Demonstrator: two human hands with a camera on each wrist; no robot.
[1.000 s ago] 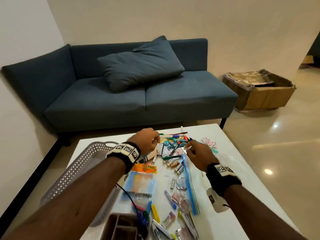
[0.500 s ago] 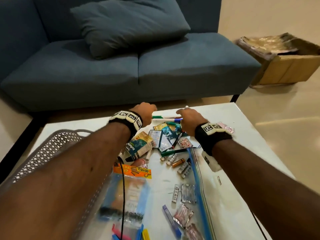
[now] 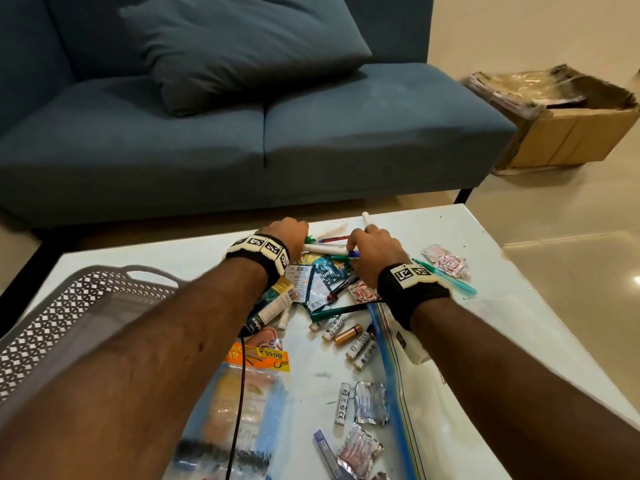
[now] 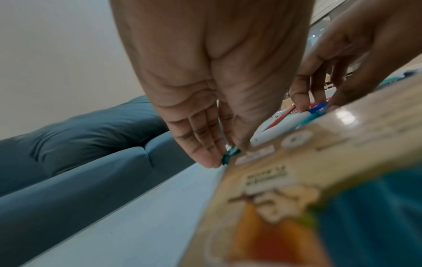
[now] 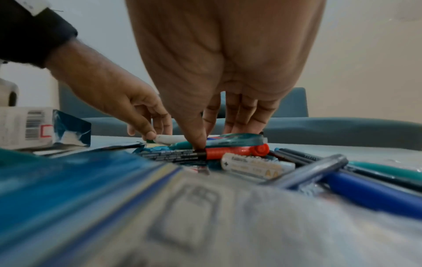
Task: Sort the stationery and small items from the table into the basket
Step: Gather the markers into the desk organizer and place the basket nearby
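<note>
— Where are your hands?

— Both are at the far end of the clutter on the white table (image 3: 519,271), on either side of the white marker (image 3: 323,250), which I'll use as the landmark. Your left hand (image 3: 289,233) sits at its left end: in the right wrist view the thumb and fingers (image 5: 149,134) pinch that end (a green cap shows just beside the fingertips in the left wrist view). Your right hand (image 3: 375,251) is at its blue-tipped right end, fingers pointing down and held close together with the tips among the pens; whether they actually grip anything I cannot tell.

— And what lies around the marker?

— Just nearer you than the marker are blue and teal sachets (image 3: 325,275) and a red-capped marker (image 5: 235,150) lying flat. Nearer still, a cluster of AA batteries (image 3: 349,336) lies on the table, beside the blue edge of a clear zip bag (image 3: 398,393). To the right of the marker, well apart, are small red-and-white packets (image 3: 446,263) and a teal pen (image 3: 446,282).

— And the basket?

— The grey lattice basket (image 3: 69,306) stands on the table to the left of the marker and closer to you, partly hidden by your left forearm. Beyond the marker, past the table edge, is the blue sofa (image 3: 242,133).
</note>
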